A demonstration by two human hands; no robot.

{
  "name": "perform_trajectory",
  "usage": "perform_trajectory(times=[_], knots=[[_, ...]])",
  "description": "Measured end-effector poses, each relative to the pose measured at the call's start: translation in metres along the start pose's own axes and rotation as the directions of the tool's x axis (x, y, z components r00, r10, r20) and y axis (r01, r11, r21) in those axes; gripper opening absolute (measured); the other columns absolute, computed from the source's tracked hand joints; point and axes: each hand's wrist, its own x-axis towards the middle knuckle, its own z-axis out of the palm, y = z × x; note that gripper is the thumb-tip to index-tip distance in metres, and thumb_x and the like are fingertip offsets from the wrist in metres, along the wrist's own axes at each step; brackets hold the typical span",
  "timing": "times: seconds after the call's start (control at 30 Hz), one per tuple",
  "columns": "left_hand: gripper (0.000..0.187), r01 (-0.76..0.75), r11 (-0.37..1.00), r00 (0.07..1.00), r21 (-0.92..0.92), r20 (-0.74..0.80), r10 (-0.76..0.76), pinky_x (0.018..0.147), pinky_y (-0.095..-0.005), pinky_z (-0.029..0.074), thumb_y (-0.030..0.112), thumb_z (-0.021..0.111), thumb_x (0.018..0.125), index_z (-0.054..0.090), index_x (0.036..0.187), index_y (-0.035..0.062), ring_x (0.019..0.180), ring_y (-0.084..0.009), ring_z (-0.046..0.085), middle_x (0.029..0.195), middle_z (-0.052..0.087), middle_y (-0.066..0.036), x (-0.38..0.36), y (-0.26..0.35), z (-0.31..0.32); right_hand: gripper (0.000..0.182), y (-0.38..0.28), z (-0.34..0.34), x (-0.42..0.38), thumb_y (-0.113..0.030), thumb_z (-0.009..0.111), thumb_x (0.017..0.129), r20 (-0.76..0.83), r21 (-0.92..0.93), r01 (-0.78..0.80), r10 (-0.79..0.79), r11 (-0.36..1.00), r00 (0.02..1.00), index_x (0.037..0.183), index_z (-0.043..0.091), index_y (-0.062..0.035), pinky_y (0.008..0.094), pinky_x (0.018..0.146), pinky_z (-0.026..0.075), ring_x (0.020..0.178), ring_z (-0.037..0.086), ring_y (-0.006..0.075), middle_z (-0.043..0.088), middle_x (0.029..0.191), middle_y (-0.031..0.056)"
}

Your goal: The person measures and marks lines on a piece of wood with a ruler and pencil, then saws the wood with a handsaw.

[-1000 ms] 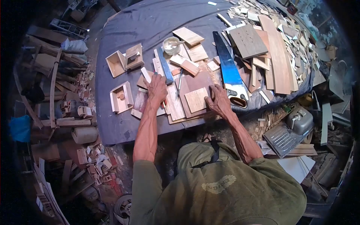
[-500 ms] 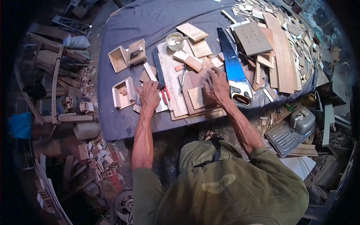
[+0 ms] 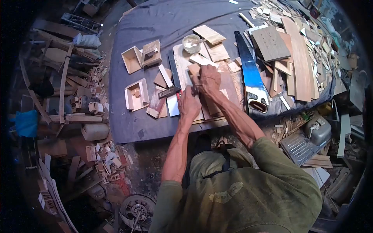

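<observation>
My left hand [image 3: 189,104] is over the pale boards with its fingers curled, close against my right hand. Whatever its fingertips hold is hidden. My right hand [image 3: 210,79] is bent down with closed fingers beside a small brown wood piece [image 3: 193,69]; its grip is also hidden. Beneath both hands lie a pale board [image 3: 181,54] and a brown board [image 3: 232,82]. Left of my left hand rest a dark rectangular block [image 3: 168,92] and red-handled pliers [image 3: 178,95], mostly covered. A dark straight strip [image 3: 173,72] lies along the pale board's left edge.
Small wooden boxes [image 3: 136,94] stand at the left. A glue tub [image 3: 192,45] with a stick sits at the back. A blue handsaw [image 3: 251,73] lies on the right, beside stacked planks [image 3: 298,58] and many offcuts. The cloth-covered table's front edge [image 3: 132,139] is near my body.
My left hand has moved right, off the dark block, towards my right hand. My right hand has moved left and its fingers have closed. The view has shifted slightly.
</observation>
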Motion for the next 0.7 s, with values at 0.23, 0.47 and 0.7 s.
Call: perform_trajectory(times=[0.23,0.47,0.7], knots=[[0.053,-0.002,0.998,0.993,-0.059,-0.118,-0.005,0.084,-0.0510,0.049,0.007,0.060,0.083,0.046,0.133,-0.0013,0.098,-0.0432,0.064,0.105,0.067,-0.024,0.004,-0.009,0.027,0.041,0.001,-0.010,-0.022,-0.043,0.070,0.081,0.035,0.017,-0.055,0.054,0.998,0.998,0.091,0.065,-0.0040,0.0488,0.075,0.048,0.092,0.060,0.0366,0.063,0.094,0.0185],[0.057,0.091,0.982,0.983,-0.166,-0.141,-0.115,0.074,-0.0486,0.051,0.001,0.058,0.084,0.036,0.137,-0.0054,0.082,-0.0380,0.067,0.082,0.065,-0.018,0.015,0.008,0.026,0.032,0.018,-0.017,-0.033,-0.034,0.066,0.083,0.225,0.049,-0.052,0.040,0.997,0.974,0.084,0.068,-0.0029,0.0476,0.075,0.053,0.085,0.065,0.0365,0.066,0.084,0.0190],[0.053,0.147,0.985,0.976,-0.086,-0.150,-0.159,0.076,-0.0502,0.052,0.005,0.058,0.087,0.037,0.133,-0.0075,0.080,-0.0430,0.068,0.084,0.068,-0.024,0.028,0.020,0.014,0.027,0.020,-0.028,-0.035,-0.023,0.060,0.086,0.325,0.101,0.005,-0.038,0.995,0.945,0.108,0.076,-0.0178,0.0449,0.078,0.053,0.090,0.063,0.0339,0.064,0.088,0.0157]])
